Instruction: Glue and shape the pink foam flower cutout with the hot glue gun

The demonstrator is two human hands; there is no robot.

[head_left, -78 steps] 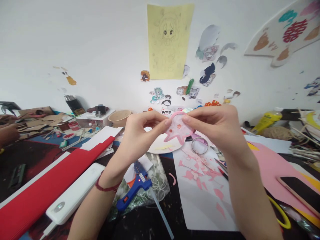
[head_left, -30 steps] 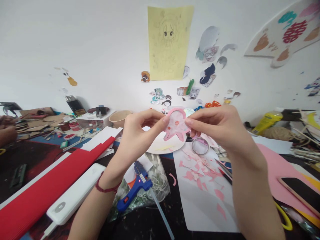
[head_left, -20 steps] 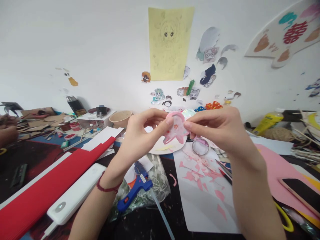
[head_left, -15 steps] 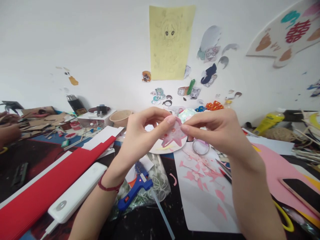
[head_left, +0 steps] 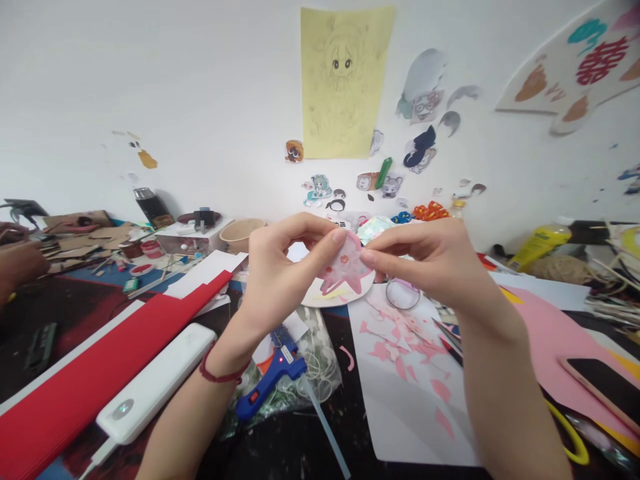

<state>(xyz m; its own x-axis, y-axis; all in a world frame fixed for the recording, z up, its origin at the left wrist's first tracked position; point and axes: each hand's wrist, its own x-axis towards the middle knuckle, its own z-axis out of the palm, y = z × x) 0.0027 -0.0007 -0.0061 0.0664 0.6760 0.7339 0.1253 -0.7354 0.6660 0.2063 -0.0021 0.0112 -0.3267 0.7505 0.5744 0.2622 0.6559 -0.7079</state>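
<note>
Between my two hands, above the table, is a small pink paper piece (head_left: 345, 267) with small red flowers and a darker pink star-shaped lower edge. My left hand (head_left: 290, 267) pinches its upper left side between thumb and fingers. On the right edge, my right hand (head_left: 425, 257) closes thumb against fingers, gripping the same piece. Behind and below it shows a round white disc (head_left: 327, 297) with a yellow mark. A ring-shaped object (head_left: 403, 295) lies just below my right hand. Under my left wrist rests a blue glue gun (head_left: 280, 373) with a clear glue stick in it.
White paper (head_left: 415, 427) bears several pink scraps. At left lie a red folded sheet (head_left: 115, 360) and a white power strip-like device (head_left: 155, 383). A phone (head_left: 605, 387) and pink sheet (head_left: 530, 327) are at right. Another person's hand (head_left: 20, 267) is at far left.
My hands keep their grip on the pink piece, which has tilted slightly. At far left the other person's hand has shifted a little.
</note>
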